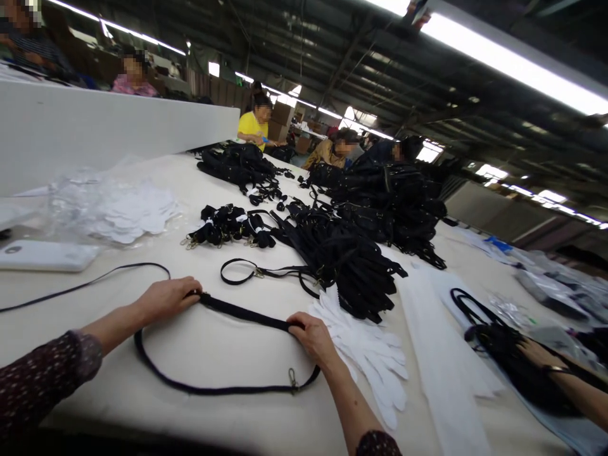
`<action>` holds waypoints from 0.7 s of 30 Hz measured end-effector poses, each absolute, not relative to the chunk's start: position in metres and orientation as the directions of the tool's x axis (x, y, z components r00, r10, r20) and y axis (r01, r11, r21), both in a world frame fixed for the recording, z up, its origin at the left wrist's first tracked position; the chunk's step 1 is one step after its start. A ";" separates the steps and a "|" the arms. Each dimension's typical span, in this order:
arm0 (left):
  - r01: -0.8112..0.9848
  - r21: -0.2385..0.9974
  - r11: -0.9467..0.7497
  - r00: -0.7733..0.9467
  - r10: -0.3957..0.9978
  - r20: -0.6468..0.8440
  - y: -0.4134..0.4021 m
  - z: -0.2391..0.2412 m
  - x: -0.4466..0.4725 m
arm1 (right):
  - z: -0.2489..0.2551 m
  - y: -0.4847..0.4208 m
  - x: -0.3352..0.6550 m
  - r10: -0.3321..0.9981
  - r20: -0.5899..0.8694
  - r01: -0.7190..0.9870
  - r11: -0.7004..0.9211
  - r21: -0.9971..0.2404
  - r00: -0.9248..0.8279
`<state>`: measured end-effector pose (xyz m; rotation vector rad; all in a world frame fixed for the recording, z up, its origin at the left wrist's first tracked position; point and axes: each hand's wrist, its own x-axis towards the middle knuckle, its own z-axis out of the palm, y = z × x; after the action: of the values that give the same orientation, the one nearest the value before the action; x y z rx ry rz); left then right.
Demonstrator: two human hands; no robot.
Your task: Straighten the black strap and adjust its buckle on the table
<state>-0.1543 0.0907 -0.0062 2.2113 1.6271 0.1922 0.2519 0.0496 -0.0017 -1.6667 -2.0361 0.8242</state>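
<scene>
A long black strap [242, 313] lies looped on the cream table [213, 345]. My left hand [167, 298] grips it near a metal buckle, fingers closed on the strap. My right hand [311, 336] pinches the same strap farther right, so the doubled length runs taut between both hands. The rest of the strap curves below my hands and carries a brass clasp [292, 379]. Another thin strap trails off to the left.
A stack of white paper cutouts [375, 358] lies beside my right hand, a heap of black straps [346, 259] behind it. A white box [45, 256] and bagged white pieces [116, 209] sit left. A co-worker's hand [539, 354] holds a black bag at right. Other people sit beyond.
</scene>
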 end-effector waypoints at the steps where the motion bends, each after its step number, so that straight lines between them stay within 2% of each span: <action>1: 0.891 0.370 -0.263 0.318 0.943 -0.095 0.086 -0.008 -0.155 | -0.004 0.049 0.252 0.972 -0.066 0.754 0.132 -0.643 -0.227; 4: 0.860 0.356 -0.366 0.377 0.925 0.041 0.061 -0.014 -0.147 | -0.013 0.046 0.252 0.974 -0.054 0.766 0.138 -0.627 -0.219; 7: 0.733 0.401 -0.550 0.531 0.831 0.168 0.015 -0.019 -0.117 | -0.019 0.043 0.252 0.977 -0.040 0.778 0.143 -0.611 -0.210; 12: 0.496 0.445 -0.745 0.769 0.615 0.173 -0.048 -0.020 -0.039 | -0.023 0.040 0.252 0.977 0.007 0.787 0.174 -0.592 -0.211; 16: 0.482 0.424 -0.767 0.784 0.594 0.181 -0.045 -0.025 -0.001 | -0.029 0.035 0.254 0.974 0.059 0.770 0.209 -0.603 -0.218; 21: 0.482 0.288 -0.828 0.794 0.551 0.257 -0.027 -0.044 0.003 | -0.038 0.027 0.260 0.964 0.112 0.729 0.257 -0.634 -0.242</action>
<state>0.0030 -0.0269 -0.0438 2.7758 0.8088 0.4926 0.2602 0.0271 -0.0384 -1.5319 -2.0482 0.6387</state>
